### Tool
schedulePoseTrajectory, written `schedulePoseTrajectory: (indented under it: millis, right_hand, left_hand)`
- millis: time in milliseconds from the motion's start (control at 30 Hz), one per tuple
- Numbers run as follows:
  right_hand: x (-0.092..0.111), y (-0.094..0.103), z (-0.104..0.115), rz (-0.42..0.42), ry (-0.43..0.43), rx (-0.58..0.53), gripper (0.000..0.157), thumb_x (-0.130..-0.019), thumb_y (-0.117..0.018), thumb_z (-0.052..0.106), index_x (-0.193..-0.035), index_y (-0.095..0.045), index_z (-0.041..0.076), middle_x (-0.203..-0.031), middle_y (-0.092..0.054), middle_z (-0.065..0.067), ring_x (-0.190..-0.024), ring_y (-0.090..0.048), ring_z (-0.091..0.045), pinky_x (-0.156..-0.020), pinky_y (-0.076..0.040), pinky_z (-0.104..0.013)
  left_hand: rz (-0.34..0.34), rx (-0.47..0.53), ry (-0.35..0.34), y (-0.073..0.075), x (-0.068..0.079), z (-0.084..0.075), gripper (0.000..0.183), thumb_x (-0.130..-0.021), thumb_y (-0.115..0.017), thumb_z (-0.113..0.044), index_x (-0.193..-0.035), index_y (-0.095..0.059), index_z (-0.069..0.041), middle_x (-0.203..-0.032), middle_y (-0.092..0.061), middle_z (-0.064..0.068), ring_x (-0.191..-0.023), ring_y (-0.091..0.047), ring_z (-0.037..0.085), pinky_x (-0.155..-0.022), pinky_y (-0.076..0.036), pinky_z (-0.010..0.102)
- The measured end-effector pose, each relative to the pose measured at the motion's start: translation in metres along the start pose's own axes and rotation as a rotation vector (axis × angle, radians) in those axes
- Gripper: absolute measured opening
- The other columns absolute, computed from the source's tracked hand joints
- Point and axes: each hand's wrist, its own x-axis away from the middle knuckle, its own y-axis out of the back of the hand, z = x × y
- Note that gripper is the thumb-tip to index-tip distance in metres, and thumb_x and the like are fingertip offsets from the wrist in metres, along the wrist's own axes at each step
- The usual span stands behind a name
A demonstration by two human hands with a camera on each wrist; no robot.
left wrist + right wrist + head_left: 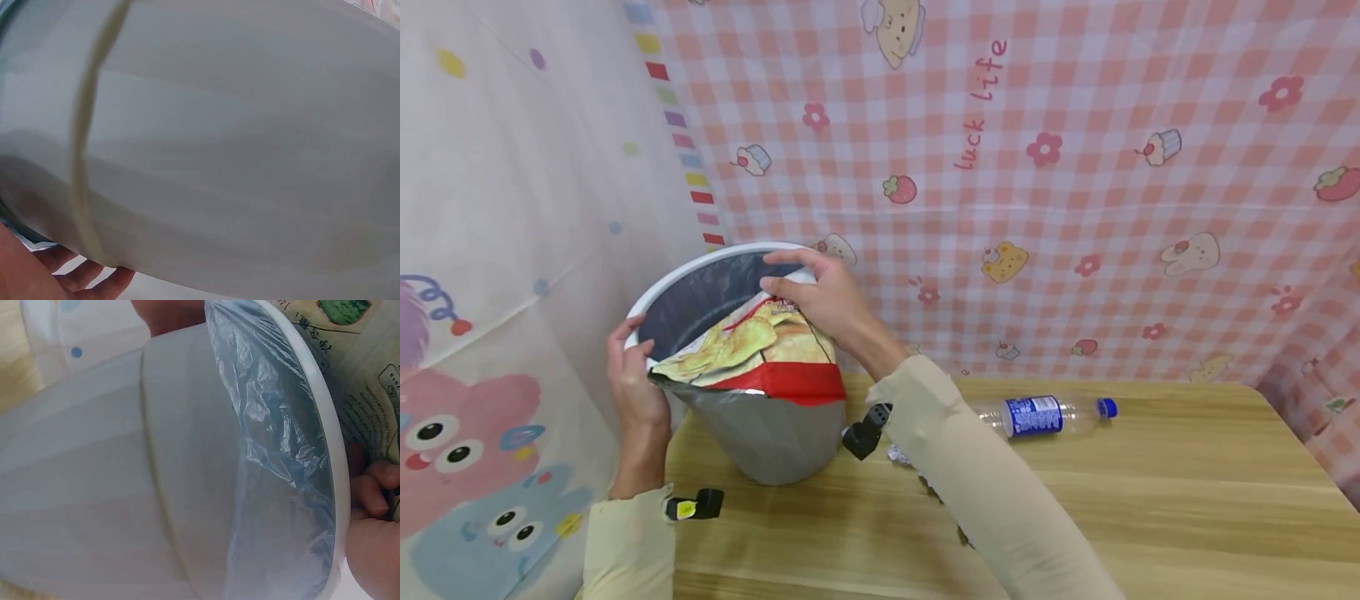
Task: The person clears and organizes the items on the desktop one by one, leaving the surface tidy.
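A grey trash bin (760, 442) with a white rim (700, 265) leans on the wooden table. Across the near side of its opening lies a yellow and red potato chip bag (805, 379). My left hand (638, 383) grips the bin's rim at the left, beside the bag's left corner; in the left wrist view its fingers (112, 282) show at the bin's outer wall. At the far right of the rim, my right hand (838, 308) holds the upper part of the chip bag. A thin translucent liner (269, 444) folds over the rim in the right wrist view.
To the right, a clear plastic bottle (1033, 415) with a blue label and cap lies on the table (1187, 500). A crumpled silvery scrap (897, 454) and small dark bits sit partly behind my right sleeve. A pink checked cloth (1075, 208) hangs behind.
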Motion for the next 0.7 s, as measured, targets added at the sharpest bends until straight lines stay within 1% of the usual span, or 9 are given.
schedulePoseTrajectory:
  millis: [100, 267, 367, 500, 633, 700]
  right_hand:
    - [-0.0021, -0.0009, 0.0022, -0.003, -0.018, 0.089, 0.032, -0.088, -0.075, 0.032, -0.119, -0.069, 0.027, -0.134, -0.053, 0.006, -0.104, -0.063, -0.014, -0.087, -0.052, -0.031]
    - [-0.0037, -0.0015, 0.0043, -0.004, -0.033, 0.157, 0.032, -0.087, -0.076, 0.034, -0.118, -0.069, 0.028, -0.132, -0.055, 0.007, -0.107, -0.060, -0.012, -0.090, -0.050, -0.032]
    - [-0.0043, -0.0023, 0.0060, 0.002, -0.044, 0.176, 0.029, -0.087, -0.076, 0.033, -0.115, -0.072, 0.027, -0.131, -0.056, 0.007, -0.107, -0.059, -0.011, -0.090, -0.049, -0.031]
    - [-0.0043, -0.0008, 0.0068, 0.020, -0.073, 0.171, 0.027, -0.088, -0.075, 0.033, -0.114, -0.073, 0.026, -0.127, -0.059, 0.004, -0.102, -0.061, -0.012, -0.086, -0.050, -0.030]
    - [-0.0040, 0.0016, 0.0078, 0.047, -0.076, 0.182, 0.026, -0.088, -0.074, 0.033, -0.113, -0.074, 0.027, -0.120, -0.063, 0.003, -0.099, -0.062, -0.013, -0.084, -0.050, -0.031]
    - [-0.0040, 0.0022, 0.0080, 0.059, -0.079, 0.182, 0.025, -0.088, -0.074, 0.030, -0.112, -0.074, 0.026, -0.114, -0.067, 0.002, -0.098, -0.064, -0.014, -0.083, -0.049, -0.031]
  left_hand:
    - [-0.003, 0.008, -0.012, -0.0002, 0.0001, -0.0001, 0.041, -0.096, -0.033, -0.009, -0.128, -0.057, -0.014, -0.131, -0.053, 0.007, -0.113, -0.050, 0.016, -0.091, -0.037, 0.022]
    - [0.000, 0.025, 0.005, 0.0001, 0.0001, 0.0002, 0.040, -0.097, -0.032, -0.008, -0.128, -0.057, -0.014, -0.128, -0.053, 0.007, -0.110, -0.051, 0.016, -0.087, -0.039, 0.019]
    - [0.010, 0.021, 0.018, 0.0005, 0.0002, 0.0002, 0.040, -0.098, -0.031, -0.010, -0.130, -0.055, -0.015, -0.129, -0.052, 0.007, -0.109, -0.051, 0.016, -0.083, -0.040, 0.018]
    - [0.016, 0.006, 0.019, 0.0006, 0.0008, 0.0000, 0.040, -0.099, -0.030, -0.011, -0.132, -0.053, -0.013, -0.129, -0.053, 0.007, -0.109, -0.051, 0.016, -0.084, -0.039, 0.020]
    - [0.020, 0.021, 0.023, 0.0000, 0.0007, -0.0007, 0.040, -0.099, -0.031, -0.011, -0.133, -0.053, -0.012, -0.132, -0.052, 0.009, -0.113, -0.051, 0.017, -0.089, -0.040, 0.022]
    - [0.026, 0.007, 0.023, -0.0001, 0.0006, -0.0008, 0.041, -0.099, -0.030, -0.011, -0.133, -0.052, -0.011, -0.134, -0.051, 0.009, -0.115, -0.051, 0.018, -0.093, -0.040, 0.024]
